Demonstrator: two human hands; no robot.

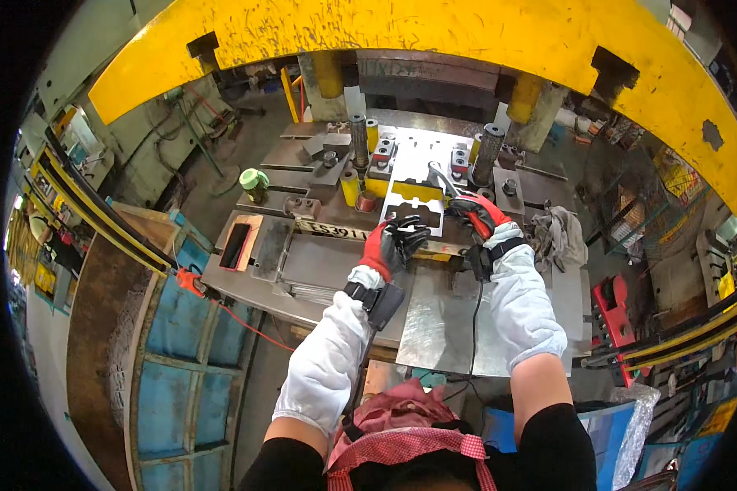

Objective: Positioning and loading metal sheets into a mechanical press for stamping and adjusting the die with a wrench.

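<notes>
A bright metal sheet with cut-out edges lies over the yellow-and-steel die in the press. My right hand, in a red and black glove, is closed round a grey hand tool with a rounded head. The tool slants over the sheet's right side; its exact kind is hard to make out. Beside the sheet's near left corner is my left hand, gloved alike, with bent fingers apart and nothing visible in them. Both forearms wear white sleeves and black wrist straps.
Dark guide posts flank the die, and a yellow press beam arches above. Stacked metal sheets lie at left, near a green-lidded bottle. A grey rag lies at right. A black cable hangs from my right wrist.
</notes>
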